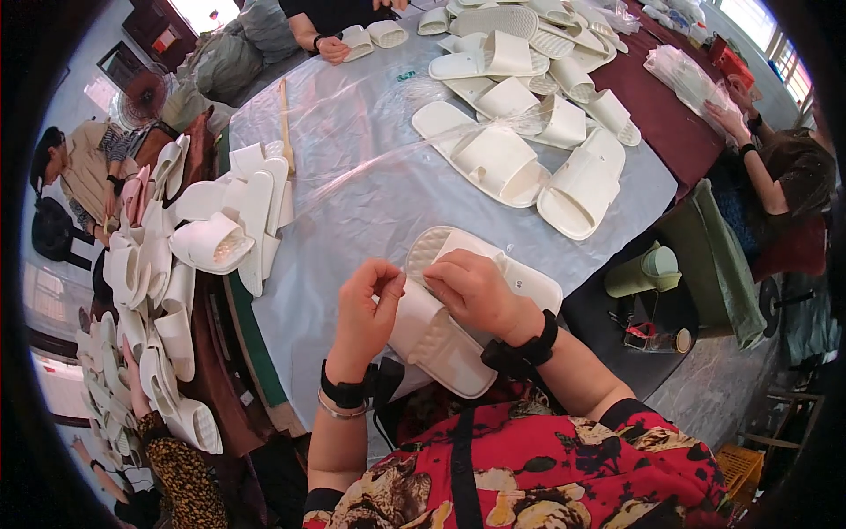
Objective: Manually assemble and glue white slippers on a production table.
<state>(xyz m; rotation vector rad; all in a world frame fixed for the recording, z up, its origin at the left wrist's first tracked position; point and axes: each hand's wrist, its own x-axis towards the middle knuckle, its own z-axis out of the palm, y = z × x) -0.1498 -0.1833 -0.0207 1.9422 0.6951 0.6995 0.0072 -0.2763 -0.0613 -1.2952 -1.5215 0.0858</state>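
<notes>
Before me on the plastic-covered table lies a pair of white slippers. The nearer slipper [451, 360] sits under and between my hands; the other slipper [531, 280] lies just beyond it, partly hidden by my right hand. My left hand [368, 304] is held above the near slipper's left side, thumb and fingertips pinched together. Over the straps, my right hand [476, 293] is bent with its fingers closed in a pinch. Whatever is between the fingertips of either hand is too small or hidden to make out.
A heap of white slippers [507, 163] covers the table's far right, another stack [251, 207] its left edge. A wooden stick [286, 128] lies far left. Co-workers sit around; one person's hand [333, 49] touches slippers opposite. A green cup [636, 273] stands on a black seat at right.
</notes>
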